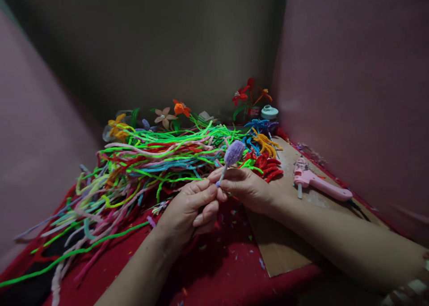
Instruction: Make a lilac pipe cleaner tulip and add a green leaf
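Note:
A fuzzy purple pipe-cleaner flower bud [234,152] on a thin pale stem stands upright, slightly tilted, between my two hands. My left hand [192,207] is closed, its thumb and fingers pinching the lower end of the stem by a small purple wrap. From the other side my right hand [246,187] pinches the same spot, fingertips touching those of the left. The lower part of the stem is hidden by the fingers. Just behind the hands lies a big heap of coloured pipe cleaners [161,158].
A pink glue gun [318,184] rests on a cardboard sheet [281,243] at the right. Red pipe-cleaner petals [268,166] lie by its edge. Finished flowers [164,117] stand at the back, near a light-blue-lidded jar [269,112]. Scraps dot the red cloth [214,270].

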Motion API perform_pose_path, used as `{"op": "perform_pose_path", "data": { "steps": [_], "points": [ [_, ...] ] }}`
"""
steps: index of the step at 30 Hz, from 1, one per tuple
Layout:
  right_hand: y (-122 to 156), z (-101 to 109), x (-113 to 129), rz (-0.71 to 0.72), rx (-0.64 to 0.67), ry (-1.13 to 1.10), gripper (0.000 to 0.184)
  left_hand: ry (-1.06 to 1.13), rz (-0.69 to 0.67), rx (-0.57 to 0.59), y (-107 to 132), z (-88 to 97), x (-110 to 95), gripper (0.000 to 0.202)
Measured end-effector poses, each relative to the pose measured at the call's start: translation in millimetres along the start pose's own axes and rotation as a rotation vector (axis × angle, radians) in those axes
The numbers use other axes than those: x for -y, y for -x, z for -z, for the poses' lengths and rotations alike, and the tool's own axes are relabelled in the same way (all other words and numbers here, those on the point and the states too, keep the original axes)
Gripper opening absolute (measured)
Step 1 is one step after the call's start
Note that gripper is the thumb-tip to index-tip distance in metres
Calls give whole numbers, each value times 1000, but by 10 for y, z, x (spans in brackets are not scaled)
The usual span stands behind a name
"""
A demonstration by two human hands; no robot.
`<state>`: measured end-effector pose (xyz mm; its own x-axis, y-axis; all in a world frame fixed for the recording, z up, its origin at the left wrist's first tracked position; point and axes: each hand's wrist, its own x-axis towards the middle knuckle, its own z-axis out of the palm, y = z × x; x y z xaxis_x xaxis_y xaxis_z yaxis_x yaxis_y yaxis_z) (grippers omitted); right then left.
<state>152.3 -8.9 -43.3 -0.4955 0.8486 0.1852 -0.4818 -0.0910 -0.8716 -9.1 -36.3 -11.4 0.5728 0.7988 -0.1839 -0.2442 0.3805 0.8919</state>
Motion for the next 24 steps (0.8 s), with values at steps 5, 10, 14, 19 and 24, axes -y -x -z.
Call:
{"op": "perform_pose_path", "data": {
  "steps": [5, 10, 14, 19, 24],
  "points": [
    [7, -34, 28, 70, -19, 69, 13, -26, 6, -6, 3, -17, -5, 21],
    [-5, -25, -3, 26, -37, 10, 15, -102, -20, -76, -9, -74, -19, 21],
    [-10, -21, -3, 15, -49, 9, 14, -193, -43, -125, -17, -72, -16, 24],
    [-1, -23, 34, 13, -115, 42, 10, -274, -80, -193, -33, -45, -1, 31],
    [-25, -3, 29, -30, -124, -88, 16, -311, -48, -253, -63, -7, 13, 39]
  ]
}}
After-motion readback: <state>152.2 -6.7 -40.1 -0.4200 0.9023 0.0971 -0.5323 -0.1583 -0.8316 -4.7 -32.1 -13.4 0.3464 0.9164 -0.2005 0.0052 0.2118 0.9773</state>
